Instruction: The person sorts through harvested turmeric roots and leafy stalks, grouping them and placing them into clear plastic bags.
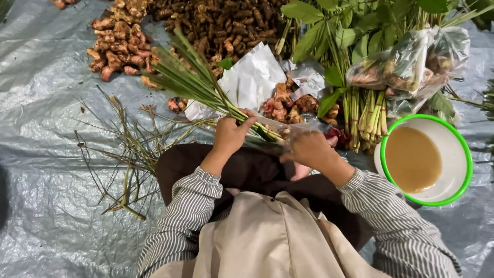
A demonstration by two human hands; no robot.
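Grey plastic sheeting (46,103) covers the ground, strewn with heaps of brown roots (116,44), leafy green stalks (360,31), discarded dry stems (128,154) and a green-rimmed bowl of brownish liquid (419,159) at the right. Just above the lap, the left hand (230,135) has its fingers curled shut around a bundle of long green stalks (200,85) that slants up to the left. The right hand (309,149), blurred, has its fingers bent over the bundle's lower end inside a clear plastic bag (267,135), though its exact grip cannot be made out.
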